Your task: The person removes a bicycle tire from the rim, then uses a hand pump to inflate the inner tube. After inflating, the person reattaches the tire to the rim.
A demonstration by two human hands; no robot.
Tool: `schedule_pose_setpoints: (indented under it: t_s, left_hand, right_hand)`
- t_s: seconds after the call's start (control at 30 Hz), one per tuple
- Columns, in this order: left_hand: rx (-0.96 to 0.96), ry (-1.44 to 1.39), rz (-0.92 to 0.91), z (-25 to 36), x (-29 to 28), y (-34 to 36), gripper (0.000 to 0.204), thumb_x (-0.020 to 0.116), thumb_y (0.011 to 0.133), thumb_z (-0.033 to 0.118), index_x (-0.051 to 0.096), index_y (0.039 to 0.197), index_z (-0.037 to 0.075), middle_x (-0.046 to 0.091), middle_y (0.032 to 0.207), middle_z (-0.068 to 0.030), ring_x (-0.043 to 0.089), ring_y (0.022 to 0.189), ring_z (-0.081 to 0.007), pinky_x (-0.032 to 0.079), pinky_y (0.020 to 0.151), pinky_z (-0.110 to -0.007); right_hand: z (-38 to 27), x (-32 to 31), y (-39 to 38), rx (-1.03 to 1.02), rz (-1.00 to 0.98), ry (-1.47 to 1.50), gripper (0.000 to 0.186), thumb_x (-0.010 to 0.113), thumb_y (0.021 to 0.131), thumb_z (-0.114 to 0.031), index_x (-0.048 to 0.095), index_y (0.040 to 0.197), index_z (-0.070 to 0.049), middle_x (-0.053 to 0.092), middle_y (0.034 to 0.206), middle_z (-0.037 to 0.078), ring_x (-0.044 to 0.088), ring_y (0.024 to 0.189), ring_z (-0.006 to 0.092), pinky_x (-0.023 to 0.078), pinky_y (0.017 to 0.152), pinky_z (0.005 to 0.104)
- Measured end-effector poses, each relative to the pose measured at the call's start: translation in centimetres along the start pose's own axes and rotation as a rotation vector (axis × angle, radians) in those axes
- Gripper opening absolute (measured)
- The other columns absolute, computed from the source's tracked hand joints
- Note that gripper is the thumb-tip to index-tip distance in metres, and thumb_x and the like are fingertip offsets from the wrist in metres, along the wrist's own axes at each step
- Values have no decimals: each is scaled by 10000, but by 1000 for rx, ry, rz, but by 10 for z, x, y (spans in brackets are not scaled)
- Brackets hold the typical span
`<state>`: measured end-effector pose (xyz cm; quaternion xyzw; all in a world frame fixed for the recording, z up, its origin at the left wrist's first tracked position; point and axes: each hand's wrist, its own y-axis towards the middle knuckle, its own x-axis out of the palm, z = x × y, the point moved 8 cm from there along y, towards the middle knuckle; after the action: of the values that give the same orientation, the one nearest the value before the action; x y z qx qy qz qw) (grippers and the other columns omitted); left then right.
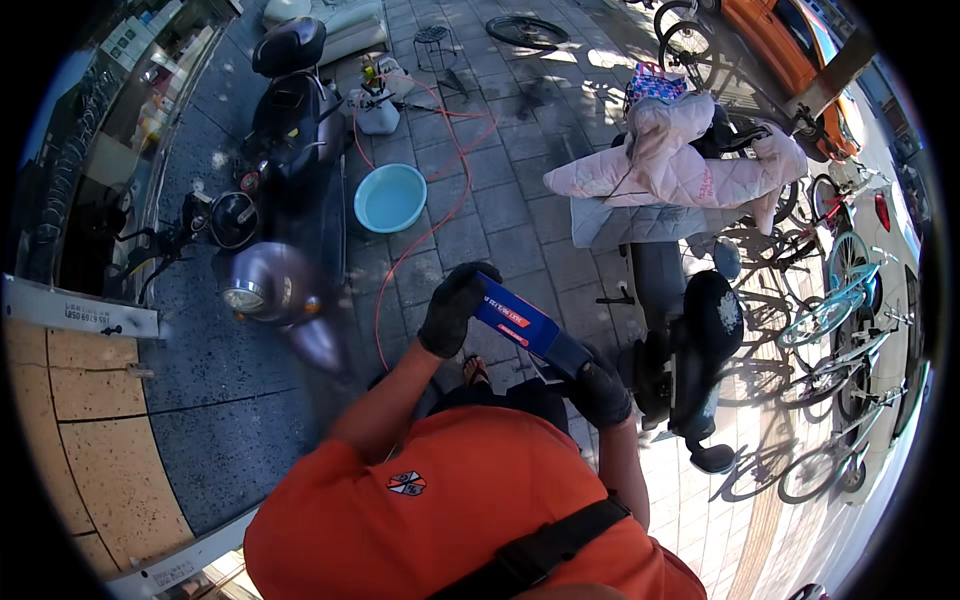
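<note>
In front of my orange shirt I hold a long blue box (515, 316) with red and white printing, tilted down to the right. My left hand (452, 312), in a black glove, is closed on its upper left end. My right hand (600, 392), gloved in black too, is closed at the lower right end. A dark piece (568, 357) shows there between box and glove; I cannot tell whether it is the box's own end or something coming out of it. My right fingertips are partly hidden.
A purple-grey scooter (270, 285) stands at left, another scooter (655, 290) with a pink quilted cover (680, 165) at right. Ahead are a light blue basin (390, 198), a red hose (462, 195), a stool (432, 36) and a loose tyre (527, 32). Bicycles (830, 300) line the far right.
</note>
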<state>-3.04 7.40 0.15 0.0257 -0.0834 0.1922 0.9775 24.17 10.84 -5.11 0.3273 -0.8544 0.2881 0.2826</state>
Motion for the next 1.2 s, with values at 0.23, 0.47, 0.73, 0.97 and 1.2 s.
schedule_pose_setpoints:
  t_s: [0.23, 0.47, 0.73, 0.97, 1.2]
  left_hand:
    - [-9, 12, -21, -9, -13, 210, 420, 552, 1063, 411, 647, 1220, 32, 686, 1123, -59, 617, 1032, -144, 481, 941, -316]
    - [-79, -558, 385, -41, -157, 382, 429, 603, 1014, 420, 673, 1227, 54, 715, 1163, -117, 687, 1075, -277, 566, 938, -460]
    - [-318, -832, 694, -93, -300, 513, 619, 557, 875, 701, 699, 1150, 165, 752, 956, -63, 705, 764, -300, 556, 562, -440]
    - [-554, -887, 653, -147, -287, 762, 566, 503, 855, 654, 707, 1098, 185, 742, 907, -51, 660, 681, -266, 446, 508, -352]
    - [-519, -891, 342, -118, -292, 1027, 592, 568, 910, 613, 668, 1236, 129, 740, 1085, -125, 703, 888, -335, 518, 637, -413]
  right_hand:
    - [-79, 24, 186, 11, -157, 250, 883, 778, 903, -464, 392, 1582, -52, 538, 1513, 121, 497, 1423, 279, 303, 1247, 419]
    - [-185, 29, 436, 95, -191, -5, 630, 781, 922, -381, 593, 1384, 3, 700, 1211, 114, 684, 1048, 219, 592, 850, 391]
    - [-340, 20, 594, -273, -40, -246, 662, 788, 921, -425, 608, 1353, 43, 727, 1078, 127, 699, 835, 203, 580, 728, 343]
    - [-441, -37, 759, -449, 205, 33, 651, 759, 926, -463, 613, 1361, -1, 727, 1066, 142, 690, 768, 224, 565, 673, 363]
    - [-473, -47, 943, -330, 328, 12, 516, 701, 980, -427, 651, 1264, 0, 724, 978, 124, 703, 779, 249, 566, 670, 397]
